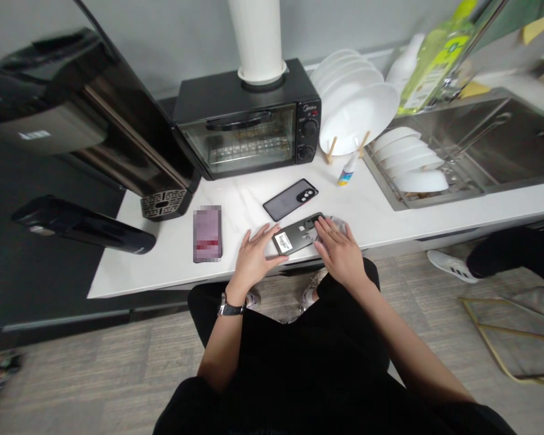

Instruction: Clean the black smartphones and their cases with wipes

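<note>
Fingers spread, the left hand steadies one end of a dark phone on the white counter, nearest its edge, while the right hand, loosely open, presses the other end.

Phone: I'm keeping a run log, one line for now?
left hand: grips phone, label end; right hand: on camera end; case: beyond phone, apart

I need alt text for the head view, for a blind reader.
A left hand and a right hand touch a flat dark phone with a white label on a white countertop. Behind it: a grey, black-rimmed phone case, a black toaster oven and round white plates.
</note>
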`<state>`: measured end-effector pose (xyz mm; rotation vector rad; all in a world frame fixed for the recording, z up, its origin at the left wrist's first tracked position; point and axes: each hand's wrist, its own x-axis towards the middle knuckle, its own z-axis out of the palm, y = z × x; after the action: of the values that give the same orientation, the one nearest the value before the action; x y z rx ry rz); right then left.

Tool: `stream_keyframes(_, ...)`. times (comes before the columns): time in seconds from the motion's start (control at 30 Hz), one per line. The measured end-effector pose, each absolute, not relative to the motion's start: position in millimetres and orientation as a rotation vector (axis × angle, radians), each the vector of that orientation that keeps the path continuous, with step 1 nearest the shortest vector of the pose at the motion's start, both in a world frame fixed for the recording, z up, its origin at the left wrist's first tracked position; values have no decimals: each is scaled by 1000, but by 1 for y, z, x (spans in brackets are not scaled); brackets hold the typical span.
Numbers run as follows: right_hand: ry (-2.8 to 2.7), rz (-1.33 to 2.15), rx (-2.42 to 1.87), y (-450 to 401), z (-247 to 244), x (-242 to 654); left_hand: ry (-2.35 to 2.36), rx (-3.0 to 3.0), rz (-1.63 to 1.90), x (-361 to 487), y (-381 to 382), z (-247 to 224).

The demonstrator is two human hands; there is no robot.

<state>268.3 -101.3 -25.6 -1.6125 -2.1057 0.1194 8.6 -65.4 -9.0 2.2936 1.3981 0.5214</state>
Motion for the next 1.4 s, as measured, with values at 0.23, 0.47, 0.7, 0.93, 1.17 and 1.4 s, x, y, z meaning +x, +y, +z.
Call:
stream_keyframes(0.23,-2169,209,-1459,-86,-27,201,1393,2316,462,8,-68,-4)
stream_keyframes(0.47,-2257,228,-1375,-136,-30,222,1391,2326,455,9,-68,-3)
stream_keyframes(0.7,-2053,92,-1602,-72,-29,263,1394,2359,475,14,-71,-3)
stream_keyframes(0.93,-2304,243,-1303,-94,-22,178,1409,2309,541,8,-69,-14)
stream_keyframes(1.17,-2249,188,-1441,-117,-28,238,1434,2282,514,10,-69,-10)
stream_keyframes(1.4,-2096,96,-1561,-62,-26,218,1437,2246,529,12,-71,-9)
